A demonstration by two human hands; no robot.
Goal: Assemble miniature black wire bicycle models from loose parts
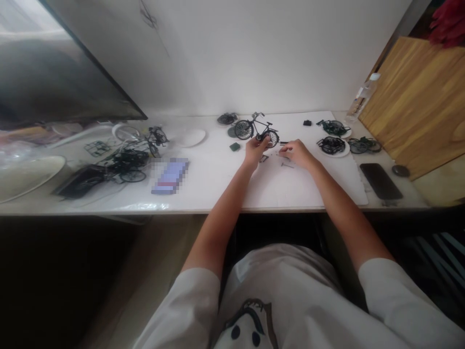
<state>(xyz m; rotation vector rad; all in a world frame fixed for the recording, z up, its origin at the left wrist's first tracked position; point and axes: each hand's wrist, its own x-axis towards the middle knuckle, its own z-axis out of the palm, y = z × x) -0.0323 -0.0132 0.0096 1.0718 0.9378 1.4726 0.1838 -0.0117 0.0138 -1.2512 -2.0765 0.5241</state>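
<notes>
A small black model bicycle is held up above the white board by my left hand, whose fingers close round its lower frame near the rear wheel. To the right of that wheel, my right hand has its fingertips pinched together low over the board; what they hold, if anything, is too small to name. Between and below the hands lie tiny parts, among them a thin grey piece and a small dark frame-like piece.
Plates with dark bicycle parts stand at the right, near a phone and a bottle. More model bicycles pile up at the left, beside a blurred bluish-purple object. A green piece lies left of my hands.
</notes>
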